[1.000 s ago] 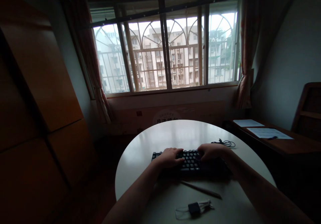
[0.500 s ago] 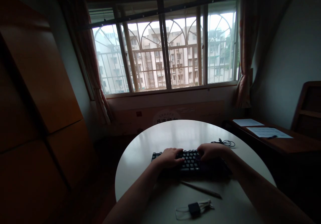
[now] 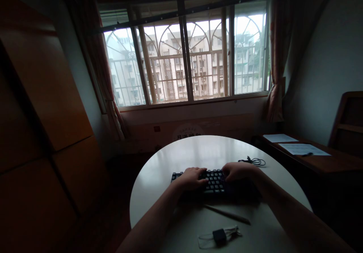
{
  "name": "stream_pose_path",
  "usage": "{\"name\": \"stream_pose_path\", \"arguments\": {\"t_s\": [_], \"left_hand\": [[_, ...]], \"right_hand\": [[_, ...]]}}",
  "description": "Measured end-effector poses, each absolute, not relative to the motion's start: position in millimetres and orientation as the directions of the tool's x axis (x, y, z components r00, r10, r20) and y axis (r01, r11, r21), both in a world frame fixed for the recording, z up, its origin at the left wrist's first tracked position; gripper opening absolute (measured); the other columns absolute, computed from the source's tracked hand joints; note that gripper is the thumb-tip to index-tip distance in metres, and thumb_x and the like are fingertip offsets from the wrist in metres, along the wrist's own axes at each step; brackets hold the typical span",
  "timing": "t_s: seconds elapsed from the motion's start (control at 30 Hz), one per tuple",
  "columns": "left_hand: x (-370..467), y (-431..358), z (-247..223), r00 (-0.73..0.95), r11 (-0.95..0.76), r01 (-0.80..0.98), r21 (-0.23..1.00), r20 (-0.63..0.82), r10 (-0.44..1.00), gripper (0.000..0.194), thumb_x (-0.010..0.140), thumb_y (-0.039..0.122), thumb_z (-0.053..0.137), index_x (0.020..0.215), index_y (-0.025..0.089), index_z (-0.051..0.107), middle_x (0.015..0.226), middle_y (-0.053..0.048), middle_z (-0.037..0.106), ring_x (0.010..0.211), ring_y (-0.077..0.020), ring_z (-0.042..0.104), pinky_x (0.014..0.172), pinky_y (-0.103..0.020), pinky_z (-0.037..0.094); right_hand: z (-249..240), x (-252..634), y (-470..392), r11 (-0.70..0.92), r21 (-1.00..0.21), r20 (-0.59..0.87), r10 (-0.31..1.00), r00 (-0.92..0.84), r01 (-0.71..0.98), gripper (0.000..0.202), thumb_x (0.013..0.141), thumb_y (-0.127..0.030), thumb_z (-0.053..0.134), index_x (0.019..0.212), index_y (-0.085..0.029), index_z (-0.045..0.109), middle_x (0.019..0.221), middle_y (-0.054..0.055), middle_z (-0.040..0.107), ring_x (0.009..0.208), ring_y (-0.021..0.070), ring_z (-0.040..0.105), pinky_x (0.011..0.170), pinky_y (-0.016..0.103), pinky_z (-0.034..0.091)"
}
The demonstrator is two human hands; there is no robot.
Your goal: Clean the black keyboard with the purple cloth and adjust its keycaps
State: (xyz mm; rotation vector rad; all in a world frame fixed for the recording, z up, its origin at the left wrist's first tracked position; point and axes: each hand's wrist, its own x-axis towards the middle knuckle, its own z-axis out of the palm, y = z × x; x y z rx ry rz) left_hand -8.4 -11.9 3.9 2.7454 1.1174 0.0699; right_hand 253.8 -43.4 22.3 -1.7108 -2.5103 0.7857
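Note:
A dark keyboard [image 3: 214, 187] with pale-marked keys lies on the round white table [image 3: 159, 207]. My left hand [image 3: 193, 178] rests across its left half, thumb and fingers apart. On the keys right of the middle, my right hand [image 3: 236, 171] has its fingers curled in and pressed together. A faint purple patch shows by those fingertips, but I cannot make out what they hold. In front of the keyboard lies a slim, dark, pointed stick [image 3: 228, 214]. Nearer to me is a small black block [image 3: 219, 236] with a wire loop on one side and pale prongs on the other.
A coiled black cable [image 3: 255, 162] lies at the table's back right. Beyond the edge, a brown desk [image 3: 326, 164] carries paper sheets [image 3: 304, 149] and a dark pen [image 3: 307, 155]. Wooden cabinets [image 3: 56, 94] stand on the left, and a barred window [image 3: 184, 62] is ahead.
My right hand has shifted very slightly to the left over the keys. My left hand and the things on the table stay where they were.

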Motion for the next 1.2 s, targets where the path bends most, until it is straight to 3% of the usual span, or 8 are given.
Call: {"name": "stream_pose_path", "arguments": {"t_s": [1.2], "left_hand": [[-8.7,-12.2,4.9,0.711,-0.693,0.694,0.195,-0.031,0.703,0.068,0.086,0.066,0.045,0.144,0.03,0.041,0.138,-0.007,0.054,0.126,-0.0326,0.047,0.103,-0.043,0.036]], "right_hand": [[13.9,256.8,-34.9,0.279,-0.427,-0.253,0.877,-0.409,0.86,0.033,0.07,-0.035,0.065,0.096,-0.017,0.071,0.09,0.004,0.071,0.082,0.0225,0.064,0.066,0.027,0.045]]}}
